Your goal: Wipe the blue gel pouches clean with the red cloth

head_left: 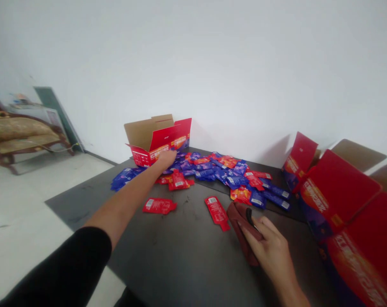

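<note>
A folded brown cloth (242, 230) sits pinched in the right hand (270, 251), fingers half-curled, near the front edge of the dark desk (180, 260). The left hand (166, 158), its grip unclear, reaches across to blue-and-red foil sachets (212, 170) beside an open red cardboard box (167, 136) at the back edge.

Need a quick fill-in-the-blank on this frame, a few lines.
The ____ hand reaches to the front of the open carton, at the edge of the pile of sachets.
Most sachets in that pile are ____, with red among them.
____ loose red sachets lie apart from the pile on the dark tabletop.
The right hand holds a folded ____ cloth.
Missing words: left; blue; two; brown.
</note>
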`<state>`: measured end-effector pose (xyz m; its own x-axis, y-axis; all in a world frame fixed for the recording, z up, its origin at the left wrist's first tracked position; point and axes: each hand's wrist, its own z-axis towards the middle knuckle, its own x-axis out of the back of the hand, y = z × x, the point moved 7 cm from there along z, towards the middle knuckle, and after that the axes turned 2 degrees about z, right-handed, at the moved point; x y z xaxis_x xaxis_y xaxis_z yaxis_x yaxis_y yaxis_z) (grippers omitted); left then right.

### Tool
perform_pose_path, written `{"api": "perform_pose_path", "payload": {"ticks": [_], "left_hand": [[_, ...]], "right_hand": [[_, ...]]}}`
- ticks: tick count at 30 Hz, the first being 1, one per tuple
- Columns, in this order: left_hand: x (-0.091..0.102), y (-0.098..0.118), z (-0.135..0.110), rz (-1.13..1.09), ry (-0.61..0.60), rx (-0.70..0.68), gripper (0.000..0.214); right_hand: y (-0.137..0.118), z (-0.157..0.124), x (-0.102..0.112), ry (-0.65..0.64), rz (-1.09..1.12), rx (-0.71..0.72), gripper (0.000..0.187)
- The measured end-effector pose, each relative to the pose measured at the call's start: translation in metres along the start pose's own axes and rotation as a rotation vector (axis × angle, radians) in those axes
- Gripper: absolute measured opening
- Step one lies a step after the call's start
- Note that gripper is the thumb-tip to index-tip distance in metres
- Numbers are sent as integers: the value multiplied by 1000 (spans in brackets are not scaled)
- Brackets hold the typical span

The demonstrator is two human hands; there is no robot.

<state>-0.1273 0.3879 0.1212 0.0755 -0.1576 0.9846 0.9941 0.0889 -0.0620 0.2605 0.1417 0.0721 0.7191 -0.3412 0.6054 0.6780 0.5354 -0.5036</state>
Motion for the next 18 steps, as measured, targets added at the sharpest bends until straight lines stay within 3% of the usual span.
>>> {"api": "perform_pose_path", "payload": {"ticks": [7, 18], "left_hand": [[-39, -15, 40, 54, -94, 46, 37], [-54, -20, 48, 51, -78, 90, 39]], "right_hand": [[-4, -3, -17, -121, -2, -6, 24], [-2, -7, -31, -195, -31, 27, 24]]}}
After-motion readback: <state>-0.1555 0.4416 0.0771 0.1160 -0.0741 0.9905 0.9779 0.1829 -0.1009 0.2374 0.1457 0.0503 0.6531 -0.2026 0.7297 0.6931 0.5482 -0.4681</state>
